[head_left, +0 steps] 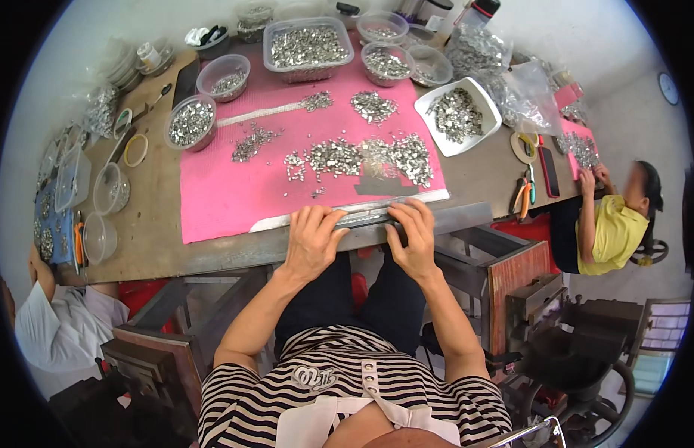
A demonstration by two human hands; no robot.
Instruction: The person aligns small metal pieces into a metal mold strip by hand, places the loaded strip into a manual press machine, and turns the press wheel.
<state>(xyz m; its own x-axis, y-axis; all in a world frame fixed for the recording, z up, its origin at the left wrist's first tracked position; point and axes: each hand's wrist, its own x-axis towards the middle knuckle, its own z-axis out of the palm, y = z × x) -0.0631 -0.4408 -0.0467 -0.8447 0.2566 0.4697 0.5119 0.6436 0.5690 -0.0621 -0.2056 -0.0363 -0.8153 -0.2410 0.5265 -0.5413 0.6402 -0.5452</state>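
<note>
Sits at a brown workbench point(156, 240) in a pale-walled room; has a pink mat point(220, 196) spread across the middle. Holds a narrow metal strip point(363, 219) at the mat's near edge. Has left hand point(311, 235) curled, thumb and fingertips nearly closed on the strip's left end; right hand point(413, 239) likewise pinched on its right end. Faces heaps of silvery metal pieces point(412, 158) just beyond the hands, in the way farther onto the mat, plus a grey tape patch point(380, 187). Far side: see a filled rectangular clear tub point(310, 75) among round tubs. Far right: note a white square bowl point(457, 149) with more pieces, then bulging plastic bags. Right: see orange-handled pliers point(524, 201) near a red-edged phone point(549, 172). Left: note a tape roll point(144, 142) and clear round cups. See co-workers either side: yellow shirt point(612, 237) right, white shirt point(52, 328) left. Wall clock point(667, 88) far right.
</note>
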